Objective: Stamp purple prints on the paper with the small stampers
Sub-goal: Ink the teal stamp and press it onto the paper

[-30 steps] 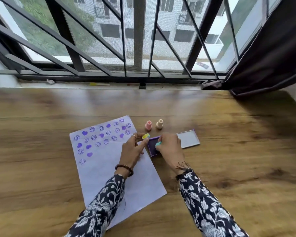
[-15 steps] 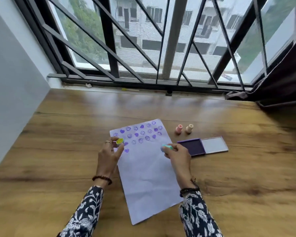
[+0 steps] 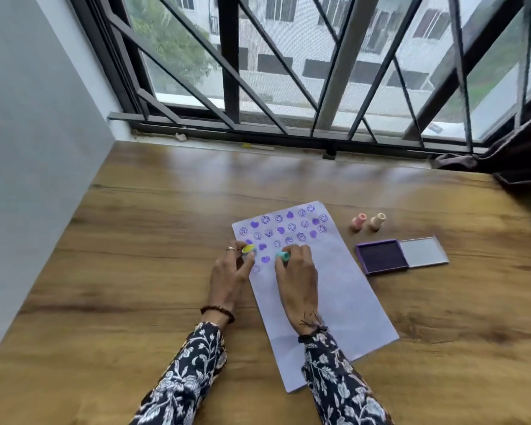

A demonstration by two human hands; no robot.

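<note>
I see the left hand [image 3: 230,271] pinching the yellow stamper [image 3: 248,249] and the right hand [image 3: 298,271] pinching the teal stamper [image 3: 282,256], both on the paper [image 3: 334,302] mid-desk. Stampers look light, rigid; grip the barrel.

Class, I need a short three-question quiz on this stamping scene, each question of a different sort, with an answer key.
1. True or false: the ink pad lies on the paper.
2. Which stamper does the right hand hold? A yellow-topped B teal C pink
3. Fill in: the pink stamper and the cream stamper stand on the ____.

Key: 1 false, it lies on the table beside the paper. 2 B, the teal stamper. 3 table.
</note>
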